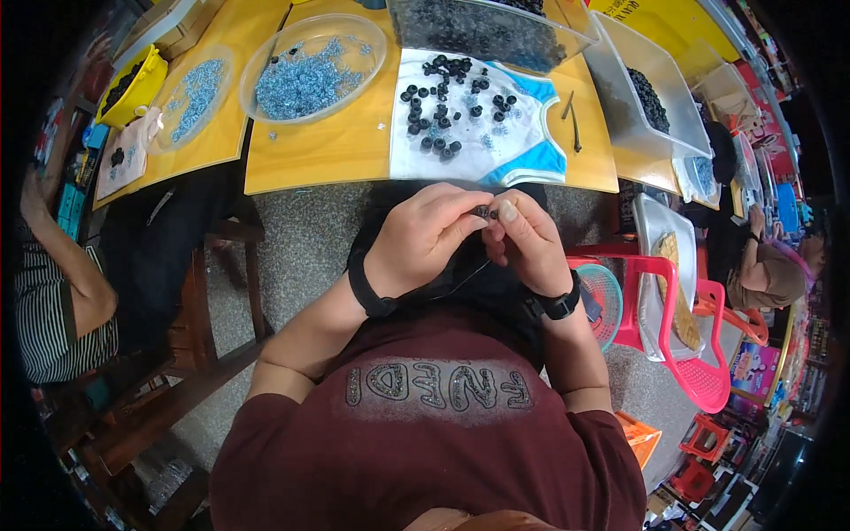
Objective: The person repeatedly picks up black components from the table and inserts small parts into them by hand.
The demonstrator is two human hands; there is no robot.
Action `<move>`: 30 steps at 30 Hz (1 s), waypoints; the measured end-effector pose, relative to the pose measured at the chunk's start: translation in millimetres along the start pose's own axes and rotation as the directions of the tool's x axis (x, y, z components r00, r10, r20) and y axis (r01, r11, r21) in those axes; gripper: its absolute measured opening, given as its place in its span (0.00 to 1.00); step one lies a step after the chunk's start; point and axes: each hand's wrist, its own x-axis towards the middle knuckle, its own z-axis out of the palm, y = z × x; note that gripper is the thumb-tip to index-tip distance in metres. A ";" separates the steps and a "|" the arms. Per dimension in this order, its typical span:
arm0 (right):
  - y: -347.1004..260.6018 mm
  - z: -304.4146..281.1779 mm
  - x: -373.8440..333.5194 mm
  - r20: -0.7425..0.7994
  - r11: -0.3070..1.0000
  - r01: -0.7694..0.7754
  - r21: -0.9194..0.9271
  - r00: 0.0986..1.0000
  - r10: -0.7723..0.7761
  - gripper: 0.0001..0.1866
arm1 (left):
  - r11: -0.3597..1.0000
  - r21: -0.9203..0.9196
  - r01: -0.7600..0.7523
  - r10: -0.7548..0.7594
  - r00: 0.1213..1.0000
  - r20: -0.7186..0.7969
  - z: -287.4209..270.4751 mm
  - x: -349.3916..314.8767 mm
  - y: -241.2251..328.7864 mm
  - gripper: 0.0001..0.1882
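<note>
My left hand [427,232] and my right hand [529,232] meet just off the table's front edge, fingertips nearly touching. Between the left thumb and fingers is a small black part [481,211]. Pinched at the right thumb is another small dark piece [494,214], partly covered by fingers; whether the two are joined I cannot tell. Directly beyond, a white cloth with blue trim [536,164] lies on the yellow table [336,164]. Loose black round parts [443,115] are scattered on it, with a few clear bluish pieces [496,131] among them.
A round clear tray [274,44] holds bluish pieces at the left. Clear bins [425,35] with black parts stand behind and right. Two thin dark sticks [575,128] lie beside the cloth. A pink chair [677,380] is at my right; people sit on both sides.
</note>
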 end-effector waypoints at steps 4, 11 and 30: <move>-1.7 -2.9 -1.8 0.011 0.997 -0.063 0.048 0.998 0.063 0.13 | 1.000 0.004 0.021 -0.021 0.999 0.038 -2.9 0.5 2.9 0.15; 0.8 -2.8 -1.4 0.034 0.997 -0.049 0.059 0.998 0.047 0.12 | 1.000 -0.003 0.021 -0.021 0.998 0.055 -4.6 0.6 2.1 0.15; 9.0 2.5 1.2 0.024 0.986 -0.089 0.141 0.996 0.087 0.16 | 1.000 -0.009 0.004 -0.004 1.000 0.017 0.4 0.5 -1.0 0.14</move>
